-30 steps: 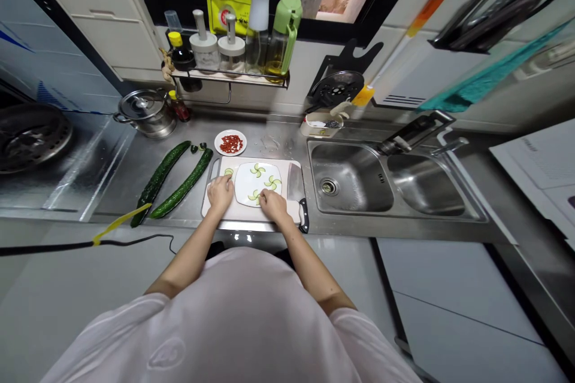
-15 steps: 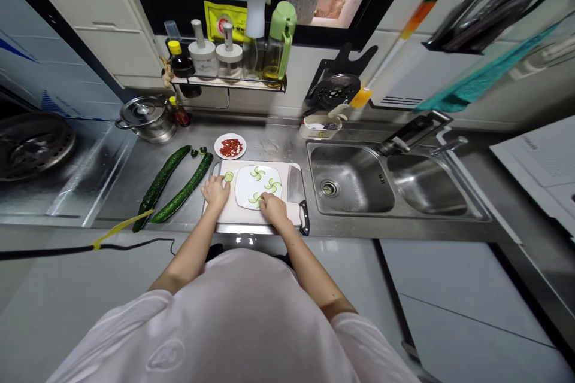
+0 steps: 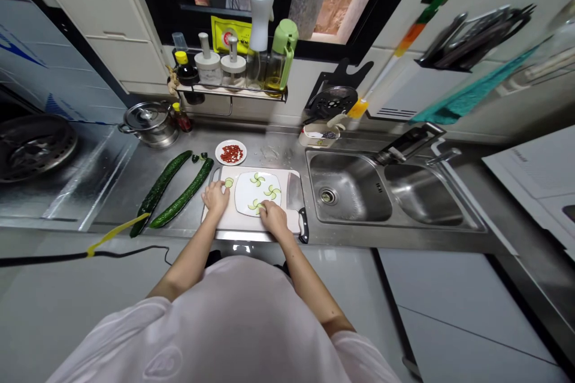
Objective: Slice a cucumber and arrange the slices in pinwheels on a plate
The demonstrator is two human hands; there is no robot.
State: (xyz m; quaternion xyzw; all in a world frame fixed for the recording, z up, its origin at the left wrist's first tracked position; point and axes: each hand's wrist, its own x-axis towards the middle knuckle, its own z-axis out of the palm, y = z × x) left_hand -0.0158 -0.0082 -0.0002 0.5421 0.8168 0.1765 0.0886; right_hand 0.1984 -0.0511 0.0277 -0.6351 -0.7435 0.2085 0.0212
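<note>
On the pale cutting board (image 3: 224,219) lies a white square plate (image 3: 245,186) with three pinwheels of thin cucumber slices, one (image 3: 257,179) at the top. My right hand (image 3: 274,217) is at the plate's lower right, its fingertips together on the lowest pinwheel (image 3: 254,206); whether a slice is between them is too small to tell. My left hand (image 3: 216,197) rests on the board left of the plate, fingers apart, the tips beside a small pile of cucumber slices (image 3: 229,182). A knife (image 3: 295,192) lies along the board's right side.
Two whole cucumbers (image 3: 182,201) lie left of the board. Behind it stands a small plate of chopped red pieces (image 3: 230,152). A pot (image 3: 150,123) is at the back left, a double sink (image 3: 354,185) on the right, and a bottle rack (image 3: 233,93) above.
The camera view has tilted slightly, so the scene sits lower in the picture. Both hands stay at nearly the same places on the board and plate.
</note>
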